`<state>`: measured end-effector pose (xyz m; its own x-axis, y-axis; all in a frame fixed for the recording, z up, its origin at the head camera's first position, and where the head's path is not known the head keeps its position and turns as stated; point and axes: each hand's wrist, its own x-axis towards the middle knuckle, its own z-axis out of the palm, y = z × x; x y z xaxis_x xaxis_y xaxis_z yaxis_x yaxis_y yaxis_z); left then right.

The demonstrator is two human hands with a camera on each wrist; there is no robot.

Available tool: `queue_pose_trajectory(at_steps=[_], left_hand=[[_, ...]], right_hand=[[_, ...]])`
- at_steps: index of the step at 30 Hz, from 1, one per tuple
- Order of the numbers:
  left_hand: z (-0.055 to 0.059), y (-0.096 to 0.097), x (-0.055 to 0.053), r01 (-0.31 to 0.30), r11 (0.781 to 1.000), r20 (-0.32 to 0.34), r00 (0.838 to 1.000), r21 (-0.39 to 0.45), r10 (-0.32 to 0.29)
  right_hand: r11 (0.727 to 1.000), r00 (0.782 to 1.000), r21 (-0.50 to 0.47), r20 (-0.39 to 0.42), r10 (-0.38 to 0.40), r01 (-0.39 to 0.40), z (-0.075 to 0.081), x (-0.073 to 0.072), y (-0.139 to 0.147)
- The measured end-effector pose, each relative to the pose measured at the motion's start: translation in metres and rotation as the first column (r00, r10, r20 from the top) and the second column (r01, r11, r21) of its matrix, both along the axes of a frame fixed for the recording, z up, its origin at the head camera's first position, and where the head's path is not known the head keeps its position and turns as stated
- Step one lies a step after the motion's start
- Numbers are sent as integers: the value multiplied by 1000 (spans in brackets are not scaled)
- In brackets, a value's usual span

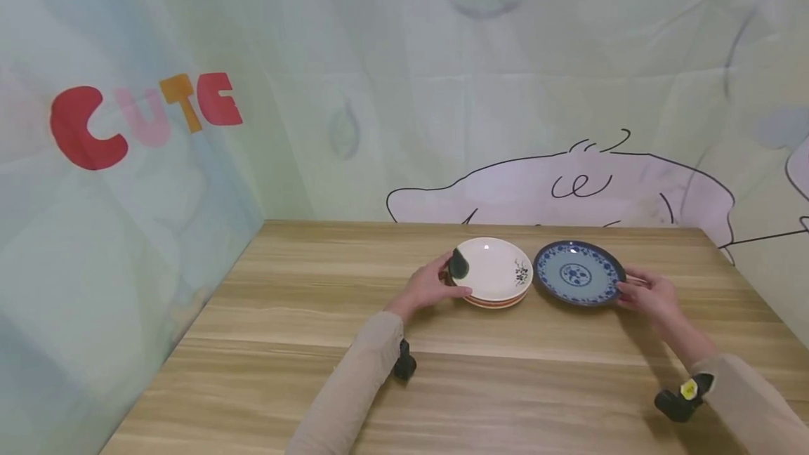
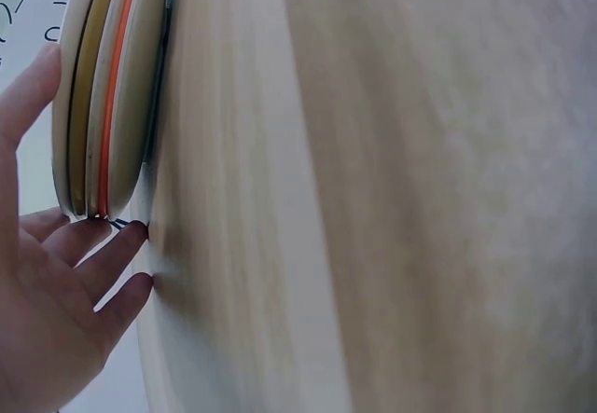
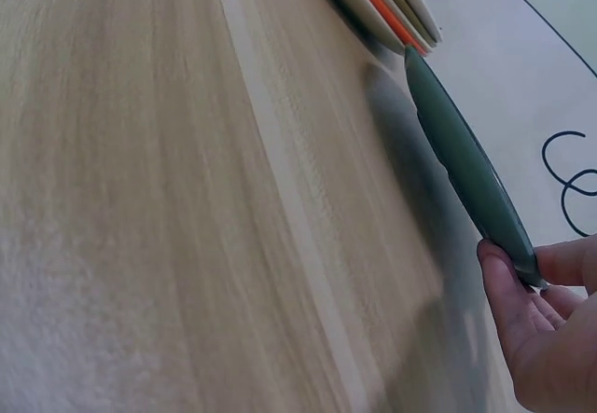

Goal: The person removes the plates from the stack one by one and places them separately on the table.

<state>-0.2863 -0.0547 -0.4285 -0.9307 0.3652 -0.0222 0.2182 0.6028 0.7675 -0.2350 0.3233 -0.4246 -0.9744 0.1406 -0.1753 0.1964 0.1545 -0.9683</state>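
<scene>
Sleeves: Beige sleeves (image 1: 356, 385) are worn on both arms, and black devices (image 1: 678, 404) are strapped at the wrists.
Tabletop: The foreground is filled by a wood-grain tabletop (image 1: 518, 385).
Left hand: A stack of plates (image 1: 496, 302) is held at its left side by the left hand (image 1: 431, 286), thumb at the near rim, other fingers spread lower along the edge.
Right hand: The right edge of a blue plate (image 1: 576, 274) is pinched between thumb and fingers by the right hand (image 1: 654, 295).
Stack: A white plate is seen on top, marked with a dark patch and a sprig; an orange-rimmed one is layered beneath.
Blue plate: It is held just right of the stack, raised over its own shadow; whether the rims touch cannot be told.
Handling: With one edge gripped, the plate is probably best moved slowly and level, its free rim guarded from knocks while the stack is steadied.
Backdrop: Behind, a printed curtain (image 1: 379, 55) is hung, lettered "CUTE".
</scene>
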Motion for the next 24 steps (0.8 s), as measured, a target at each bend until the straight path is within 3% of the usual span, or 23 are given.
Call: queue_pose_trajectory(at_steps=[9, 18, 24], left_hand=[[-1, -1, -1, 9, 1000, 9, 1000, 11, -9], [0, 0, -1, 5, 1000, 6, 1000, 18, -6], [0, 1, 0, -3, 1000, 24, 1000, 21, 3]], right_hand=[[1000, 999, -5, 44, -4, 4, -6, -2, 0], [989, 999, 145, -16, 44, -42, -10, -2, 0], [977, 999, 206, 6, 51, -51, -11, -1, 1]])
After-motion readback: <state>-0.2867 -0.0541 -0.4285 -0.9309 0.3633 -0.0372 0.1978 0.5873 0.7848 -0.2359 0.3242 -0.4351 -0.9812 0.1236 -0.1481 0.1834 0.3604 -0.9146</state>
